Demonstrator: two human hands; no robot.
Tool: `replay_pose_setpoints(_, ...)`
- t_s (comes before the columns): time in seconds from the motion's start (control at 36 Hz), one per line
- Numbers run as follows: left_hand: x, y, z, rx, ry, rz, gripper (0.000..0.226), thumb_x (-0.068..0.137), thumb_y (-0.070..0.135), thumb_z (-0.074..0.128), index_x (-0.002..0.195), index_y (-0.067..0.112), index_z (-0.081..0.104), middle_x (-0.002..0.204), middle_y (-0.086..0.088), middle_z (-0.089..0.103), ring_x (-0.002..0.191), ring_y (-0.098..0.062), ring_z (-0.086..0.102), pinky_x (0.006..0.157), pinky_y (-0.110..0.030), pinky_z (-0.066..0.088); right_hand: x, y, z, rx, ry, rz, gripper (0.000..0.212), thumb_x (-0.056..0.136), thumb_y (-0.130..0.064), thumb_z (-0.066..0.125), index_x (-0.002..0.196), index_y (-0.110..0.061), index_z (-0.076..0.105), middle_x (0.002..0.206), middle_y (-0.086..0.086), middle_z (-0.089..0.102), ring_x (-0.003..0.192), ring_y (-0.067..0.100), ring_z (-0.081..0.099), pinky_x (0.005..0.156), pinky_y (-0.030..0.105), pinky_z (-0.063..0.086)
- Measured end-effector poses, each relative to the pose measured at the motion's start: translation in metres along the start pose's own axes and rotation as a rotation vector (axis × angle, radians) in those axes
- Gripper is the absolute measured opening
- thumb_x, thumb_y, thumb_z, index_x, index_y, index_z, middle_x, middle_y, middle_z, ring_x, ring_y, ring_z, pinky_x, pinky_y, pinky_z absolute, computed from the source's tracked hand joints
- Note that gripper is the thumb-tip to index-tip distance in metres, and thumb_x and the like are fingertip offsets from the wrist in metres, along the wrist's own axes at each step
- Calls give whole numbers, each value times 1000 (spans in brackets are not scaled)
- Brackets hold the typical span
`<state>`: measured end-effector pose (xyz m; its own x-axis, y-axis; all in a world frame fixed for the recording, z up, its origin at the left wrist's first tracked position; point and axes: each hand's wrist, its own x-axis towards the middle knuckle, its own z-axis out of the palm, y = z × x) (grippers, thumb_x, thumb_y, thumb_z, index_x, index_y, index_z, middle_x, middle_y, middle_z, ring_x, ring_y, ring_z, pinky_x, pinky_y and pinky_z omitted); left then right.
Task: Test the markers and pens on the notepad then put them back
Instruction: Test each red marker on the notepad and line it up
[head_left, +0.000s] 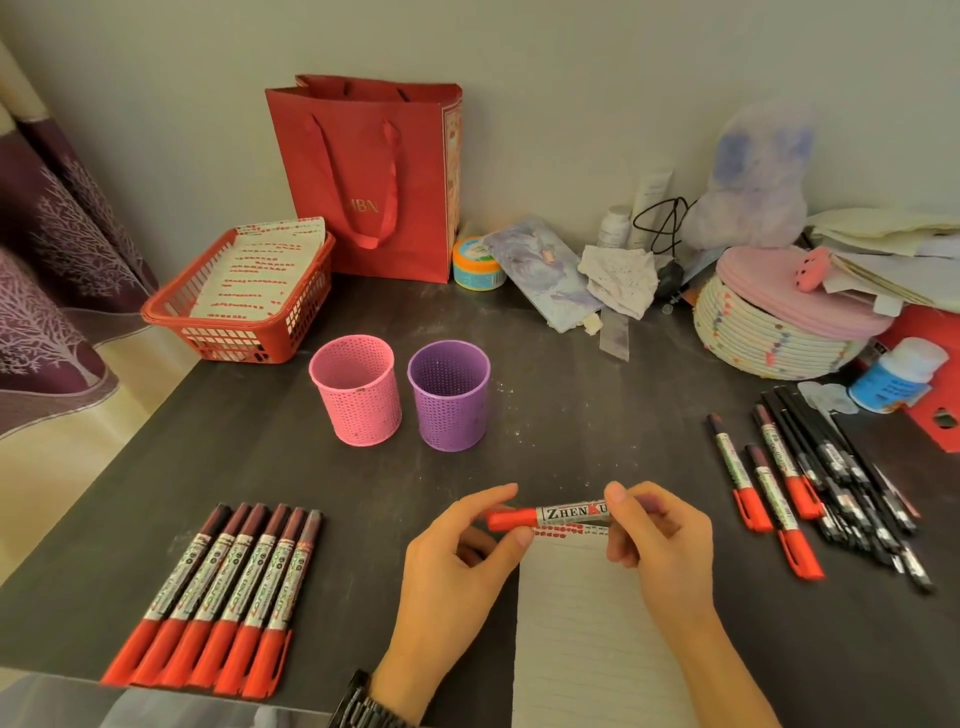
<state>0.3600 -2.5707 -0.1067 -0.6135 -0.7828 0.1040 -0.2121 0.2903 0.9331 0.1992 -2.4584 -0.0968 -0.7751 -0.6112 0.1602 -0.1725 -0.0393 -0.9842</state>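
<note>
a dark table (597, 431) was seen from above, with two bare hands held over it near the front edge. a red-capped marker (558, 516) was held level between them, just above the top edge of a lined notepad (582, 634) that lay flat on the table. the red cap end was pinched by the left hand (457, 566) between thumb and fingertips, and the dark tail end was pinched by the right hand (662, 545) in the same way. a dark wristband was worn on the left wrist.

six matching markers (218, 592) were laid side by side in a neat row at the front left, red caps toward the viewer. a looser group of markers and black pens (831, 483) was spread at the right. behind the hands, a pink perforated cup (356, 397) and a purple perforated cup (451, 395) stood upright next to each other. further back, a red basket (244, 306) holding paper and a red gift bag (374, 176) were placed against the wall.
</note>
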Motion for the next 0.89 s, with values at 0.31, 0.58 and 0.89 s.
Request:
replay_pose_setpoints(0.31,10,38,-18,-717,95,-180,29,81,42,68,105,26,75,113,-7,73,105,-26,69,83,-36,53,-6,-23,-3,82,61,81,42,78,-51,66,63,-12,68,49,14,55,43,14,45,42,20,39)
replay_pose_setpoints(0.58,28,81,-16,-1352,186,-339,30,79,37,63,58,19,52,56,1,46,49,-15,44,47,-25,39,-56,-46,14,55,-36,308,41,68,-50,68,63,-10,75,48,13,58,37,15,44,38,20,36)
replay_pose_setpoints(0.89,-1,86,-12,-1459,-93,-370,53,91,42,52,48,21,31,39,8,23,30,-5,19,32,-17,13,-125,-52,33,-157,-102,292,47,79,-56,38,82,-17,64,50,-13,54,46,2,49,50,15,37)
